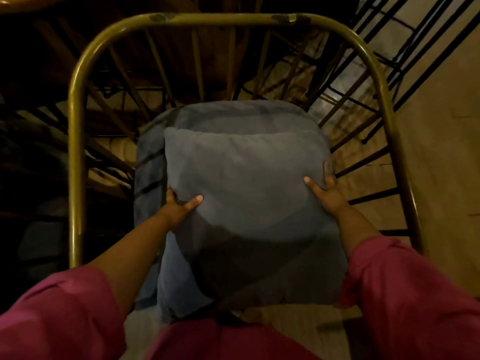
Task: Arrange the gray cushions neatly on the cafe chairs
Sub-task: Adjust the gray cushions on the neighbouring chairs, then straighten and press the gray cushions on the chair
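Gripping gray cushion (pixel 244 193) by both side edges — left hand (pixel 179 206), right hand (pixel 327 190), equally near. Held above seat cushion (pixel 150 152) of chair (pixel 78 126), offset right — needs squaring.

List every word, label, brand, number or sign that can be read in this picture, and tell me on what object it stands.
None: no text can be read on the gray fabric cushion, the brass-coloured metal chair frame or the pink sleeves. The picture is dim.

Matt cloth cushion (pixel 244 183), glossy metal chair frame (pixel 78 126)
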